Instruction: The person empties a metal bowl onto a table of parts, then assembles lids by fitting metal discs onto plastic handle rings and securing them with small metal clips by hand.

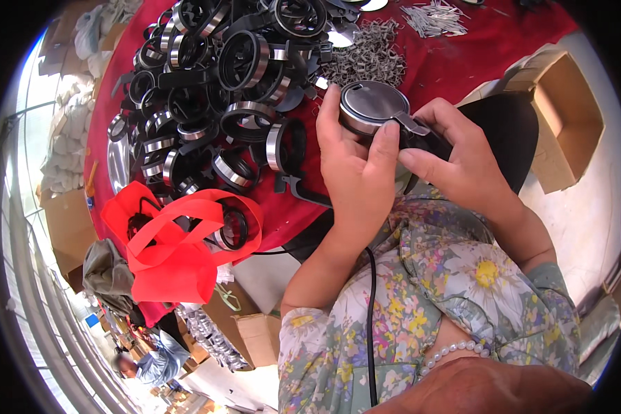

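In front of my body I hold a round lid (374, 101) with a shiny silver top, set in a collar with a silver band. My left hand (357, 162) wraps its left side, fingers behind and thumb on the front edge. My right hand (462, 155) closes on the right side, where a small metal tab (411, 123) and a dark handle part stick out; the fingers partly hide that part. To the left, a heap of black collars with silver bands (245, 61) and handles covers the red tablecloth (297, 221).
Small bent metal clips (369, 55) lie piled beyond my hands, with thin metal pins (433, 17) farther back. A red fabric bag (172, 276) lies at the table's near left edge. An open cardboard box (566, 110) stands right. Another person (159, 362) is at lower left.
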Demonstrator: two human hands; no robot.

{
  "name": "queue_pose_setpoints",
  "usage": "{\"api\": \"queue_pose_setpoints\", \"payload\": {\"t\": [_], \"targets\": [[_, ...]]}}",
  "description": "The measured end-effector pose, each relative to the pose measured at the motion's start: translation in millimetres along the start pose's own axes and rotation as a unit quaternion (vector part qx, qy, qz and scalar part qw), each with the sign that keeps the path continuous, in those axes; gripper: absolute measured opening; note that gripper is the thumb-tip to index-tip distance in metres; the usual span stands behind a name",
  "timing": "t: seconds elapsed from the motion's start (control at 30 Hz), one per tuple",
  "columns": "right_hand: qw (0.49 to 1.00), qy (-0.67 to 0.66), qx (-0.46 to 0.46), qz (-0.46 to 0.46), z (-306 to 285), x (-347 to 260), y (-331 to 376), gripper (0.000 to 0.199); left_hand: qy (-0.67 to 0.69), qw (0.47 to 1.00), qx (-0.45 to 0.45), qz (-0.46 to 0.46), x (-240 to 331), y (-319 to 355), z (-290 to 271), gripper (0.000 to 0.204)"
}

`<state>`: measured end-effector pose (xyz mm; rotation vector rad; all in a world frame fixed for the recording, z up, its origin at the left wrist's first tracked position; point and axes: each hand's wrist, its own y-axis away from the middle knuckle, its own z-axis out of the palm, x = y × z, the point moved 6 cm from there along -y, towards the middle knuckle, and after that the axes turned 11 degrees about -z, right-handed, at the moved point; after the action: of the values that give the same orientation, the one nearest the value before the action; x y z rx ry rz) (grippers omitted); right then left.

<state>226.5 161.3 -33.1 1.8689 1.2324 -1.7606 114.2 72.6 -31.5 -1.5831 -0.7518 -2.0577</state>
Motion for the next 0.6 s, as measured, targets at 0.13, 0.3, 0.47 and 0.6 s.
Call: {"api": "queue_pose_setpoints", "payload": {"t": [0.13,0.3,0.47,0.6], "targets": [[0.990,0.109,0.011,-0.089,-6,-10,7,0.031,0.188,0.978,-0.052,-0.075,-2,6,-8,0.064],[0.993,0.087,0.016,-0.076,-5,-10,6,0.027,0.198,0.969,-0.054,-0.137,-9,3,-9,0.061],[0.999,0.025,0.004,0.020,-1,2,5,0.024,0.109,0.989,-0.005,-0.096,-4,8,-10,0.070],[0.995,-0.063,-0.046,0.062,-1,9,5,0.025,-0.089,0.995,-0.002,-0.037,10,10,-12,0.087]]}}
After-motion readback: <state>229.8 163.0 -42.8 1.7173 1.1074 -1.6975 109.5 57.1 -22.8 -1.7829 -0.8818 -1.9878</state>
